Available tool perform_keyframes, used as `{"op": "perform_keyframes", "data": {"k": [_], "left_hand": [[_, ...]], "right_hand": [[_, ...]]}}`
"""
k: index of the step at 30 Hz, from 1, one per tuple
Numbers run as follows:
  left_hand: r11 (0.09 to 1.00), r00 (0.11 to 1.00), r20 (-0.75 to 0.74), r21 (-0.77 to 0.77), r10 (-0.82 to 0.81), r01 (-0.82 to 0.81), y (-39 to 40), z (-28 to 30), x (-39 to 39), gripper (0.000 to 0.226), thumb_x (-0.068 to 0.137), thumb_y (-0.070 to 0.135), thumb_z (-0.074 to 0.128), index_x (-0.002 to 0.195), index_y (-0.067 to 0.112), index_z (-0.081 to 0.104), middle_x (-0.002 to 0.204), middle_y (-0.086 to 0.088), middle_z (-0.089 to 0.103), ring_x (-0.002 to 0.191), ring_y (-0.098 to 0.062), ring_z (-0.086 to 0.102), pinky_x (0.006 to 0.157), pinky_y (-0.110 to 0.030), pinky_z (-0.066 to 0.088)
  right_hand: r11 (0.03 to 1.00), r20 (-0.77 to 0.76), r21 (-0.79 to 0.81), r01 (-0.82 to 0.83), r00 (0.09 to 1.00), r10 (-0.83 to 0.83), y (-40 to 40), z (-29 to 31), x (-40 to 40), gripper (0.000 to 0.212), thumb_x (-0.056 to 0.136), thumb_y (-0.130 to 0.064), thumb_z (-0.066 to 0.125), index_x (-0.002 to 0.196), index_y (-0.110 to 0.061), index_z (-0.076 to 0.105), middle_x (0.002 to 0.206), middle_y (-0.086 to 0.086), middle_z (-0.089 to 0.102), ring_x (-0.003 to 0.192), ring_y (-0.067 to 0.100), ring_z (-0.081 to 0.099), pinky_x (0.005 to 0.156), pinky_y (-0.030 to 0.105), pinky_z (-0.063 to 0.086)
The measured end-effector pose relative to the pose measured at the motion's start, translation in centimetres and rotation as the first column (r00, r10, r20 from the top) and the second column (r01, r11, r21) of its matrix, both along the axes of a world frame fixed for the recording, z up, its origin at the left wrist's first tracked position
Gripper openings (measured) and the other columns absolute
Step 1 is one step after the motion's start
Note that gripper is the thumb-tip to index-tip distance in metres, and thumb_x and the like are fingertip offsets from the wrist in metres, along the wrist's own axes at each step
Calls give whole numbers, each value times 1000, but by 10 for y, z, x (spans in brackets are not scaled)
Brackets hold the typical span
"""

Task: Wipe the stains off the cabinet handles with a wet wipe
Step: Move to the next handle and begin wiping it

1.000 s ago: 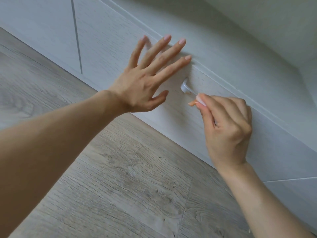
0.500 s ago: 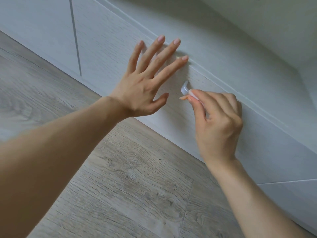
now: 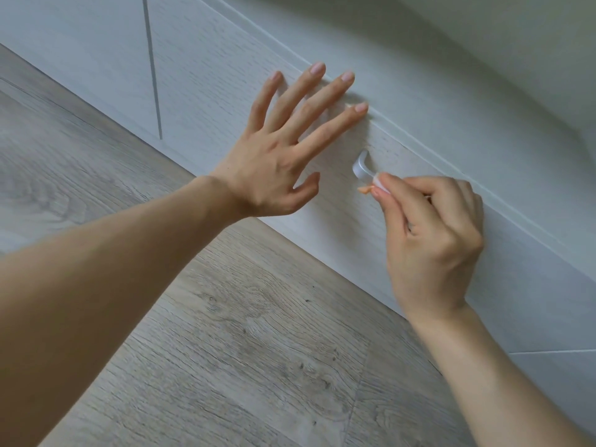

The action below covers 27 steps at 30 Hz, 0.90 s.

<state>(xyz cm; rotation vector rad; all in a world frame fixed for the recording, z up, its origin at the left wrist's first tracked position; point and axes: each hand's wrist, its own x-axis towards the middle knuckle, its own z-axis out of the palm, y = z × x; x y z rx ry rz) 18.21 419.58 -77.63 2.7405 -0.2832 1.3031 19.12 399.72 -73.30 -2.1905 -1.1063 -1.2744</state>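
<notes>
The left hand (image 3: 274,156) lies flat, fingers spread, on the pale woodgrain cabinet front (image 3: 206,75); the right hand (image 3: 432,240) pinches a small stained white wipe (image 3: 375,182) against the silver metal handle (image 3: 362,165), above grey wood-plank floor (image 3: 225,350).

I can read no text, label, brand, number or sign anywhere in front of me: nothing on the cabinet front (image 3: 322,221), nothing on the handle (image 3: 362,165), nothing on the wipe (image 3: 380,186), and nothing on the floor (image 3: 225,350).
</notes>
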Motion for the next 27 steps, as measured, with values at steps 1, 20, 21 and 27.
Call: {"op": "perform_keyframes", "data": {"k": [1,20,21,27], "left_hand": [[1000,1000,0,5,2,-2,-1,0,0,73,81,35,48,148,14,29,153,-18,23,142,-39,14,112,-57,6],[1000,1000,-23,15,-16,16,1,1,0,72,83,40,41,148,13,28,154,-19,22,142,-40,13,112,-56,4],[1000,1000,-24,15,-15,16,0,1,0,71,84,40,40,148,13,28,153,-19,22,142,-40,13,112,-56,3],[999,999,-29,4,-35,35,4,1,-2,75,79,37,45,149,17,26,155,-15,21,144,-35,12,113,-55,5]], "right_hand": [[1000,-3,2,-4,1000,4,2,0,0,10,89,-13,66,86,-8,75,70,7,65,68,21,51,63,32,38],[999,-9,30,-19,1000,20,7,-3,1,9,88,-11,67,86,-8,75,71,9,65,68,23,53,64,33,41],[1000,-9,12,-25,1000,25,12,-2,2,8,87,-10,68,86,-7,75,70,9,65,66,26,54,63,33,42],[993,-112,116,-24,993,37,4,-4,-5,7,86,-6,68,90,-5,73,75,9,65,69,22,55,67,29,44]]}}
